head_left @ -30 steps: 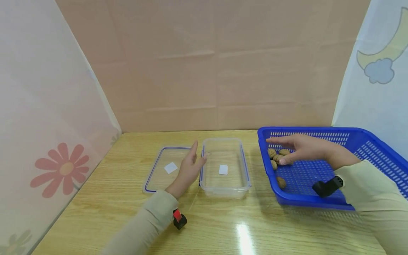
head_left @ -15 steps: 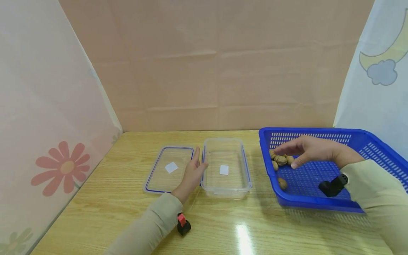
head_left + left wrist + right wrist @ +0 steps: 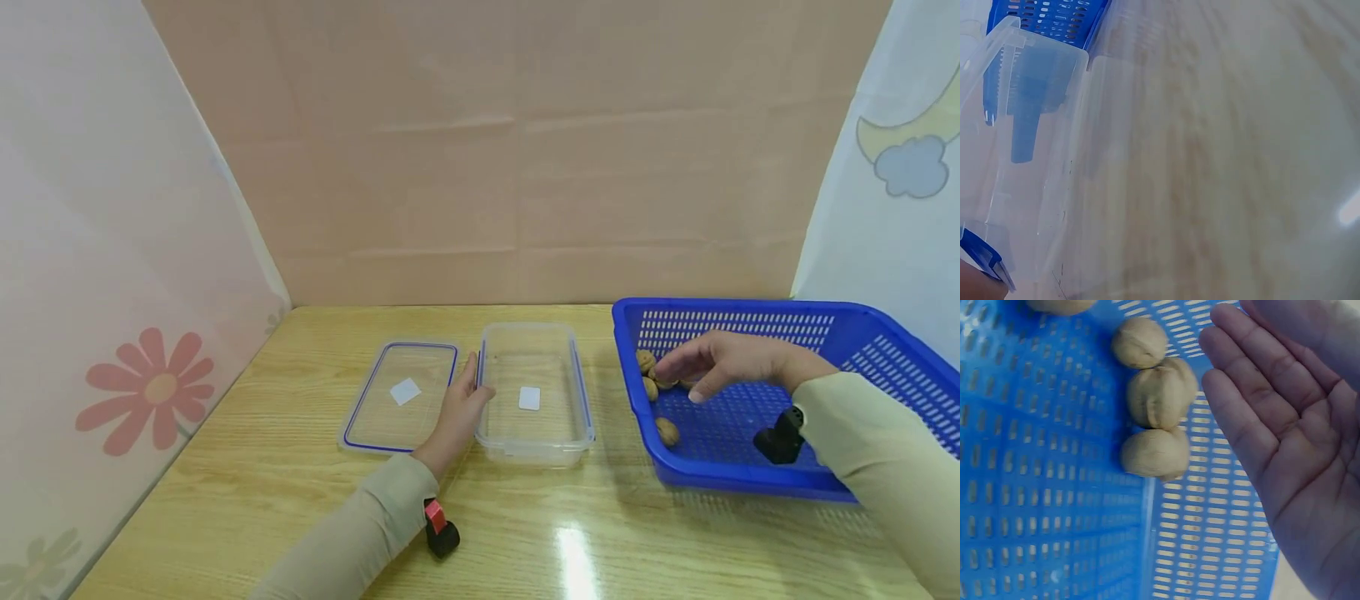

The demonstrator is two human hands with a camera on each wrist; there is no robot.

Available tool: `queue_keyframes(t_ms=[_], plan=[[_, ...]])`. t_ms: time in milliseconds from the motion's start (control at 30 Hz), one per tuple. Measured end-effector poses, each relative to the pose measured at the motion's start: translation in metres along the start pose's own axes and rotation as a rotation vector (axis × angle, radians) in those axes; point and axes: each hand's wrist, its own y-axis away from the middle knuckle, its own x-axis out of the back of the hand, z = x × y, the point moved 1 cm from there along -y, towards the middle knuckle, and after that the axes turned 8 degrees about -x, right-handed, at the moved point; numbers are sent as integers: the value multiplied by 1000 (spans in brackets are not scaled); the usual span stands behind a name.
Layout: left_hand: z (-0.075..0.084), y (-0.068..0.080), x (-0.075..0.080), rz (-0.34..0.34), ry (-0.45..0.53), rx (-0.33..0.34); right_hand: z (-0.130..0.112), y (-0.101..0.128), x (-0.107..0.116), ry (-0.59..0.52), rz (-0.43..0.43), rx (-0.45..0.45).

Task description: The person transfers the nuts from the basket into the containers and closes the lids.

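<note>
Hands: right hand (image 3: pixel 723 360) spread over walnuts (image 3: pixel 1155 412); left hand (image 3: pixel 459 410) flat against upright container (image 3: pixel 531 398).

Both arms in long sleeves, pale beige-cream, soft knit-like fabric, plain, no print. Left sleeve (image 3: pixel 360 533) ends at the wrist in a snug cuff; right sleeve (image 3: pixel 877 450) the same. Small black device with a red top (image 3: pixel 439 527) worn under the left wrist. Small black angular device (image 3: pixel 778 437) under the right wrist. Hands bare: left hand (image 3: pixel 457 412), right hand (image 3: pixel 720 362); no rings or gloves visible.
</note>
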Motion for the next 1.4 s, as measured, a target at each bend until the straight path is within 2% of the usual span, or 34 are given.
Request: queue_keyframes(t_ms=[133,233,300,400,633,700,1000,1400], plan=[[18,8,1,-9,9,9,5,-8,-4,-12,-49,19],[31,15,1,-13,-10,19,8,-13,-8,-17,-74,-6],[33,17,0,-13,-20,28,8,-15,-11,-9,-82,-40],[30,17,0,-14,-15,30,8,-18,-16,10,-77,-91],[-1,5,0,6,33,25,7,-21,-19,8,-78,-188],[-5,4,-1,10,45,20,8,-22,-20,11,-71,-211],[-10,8,-3,19,74,9,14,-25,-26,-16,-105,-237],[-11,10,-3,26,97,-2,12,-27,-29,22,-119,-242]])
